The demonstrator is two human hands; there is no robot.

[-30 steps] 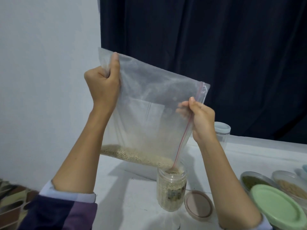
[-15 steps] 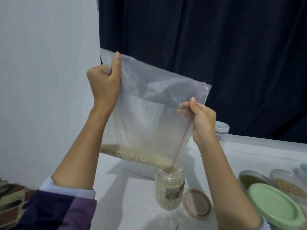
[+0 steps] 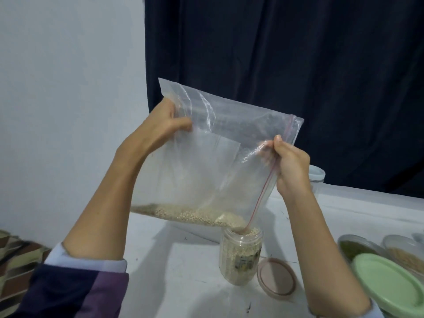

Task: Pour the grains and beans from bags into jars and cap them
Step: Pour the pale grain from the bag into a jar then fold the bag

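A large clear zip bag (image 3: 213,161) with a red seal strip hangs tilted over the white table (image 3: 183,271). Pale grains (image 3: 190,215) lie along its lower edge and run out of its lower right corner into an open glass jar (image 3: 239,258), which is filled to the rim. My left hand (image 3: 165,125) grips the bag's upper left side. My right hand (image 3: 290,171) pinches the bag's seal edge on the right. The jar's brownish lid (image 3: 276,280) lies flat on the table just right of the jar.
At the right edge stand a jar with a pale green lid (image 3: 390,285), a container of green beans (image 3: 353,247) and one of tan grains (image 3: 403,255). A capped clear jar (image 3: 316,180) stands behind my right hand. A dark curtain (image 3: 298,65) hangs behind the table.
My left hand has come down from the bag's top corner to a lower grip on its left side. The bag's top corner now stands free above it. The jar has filled a little more.
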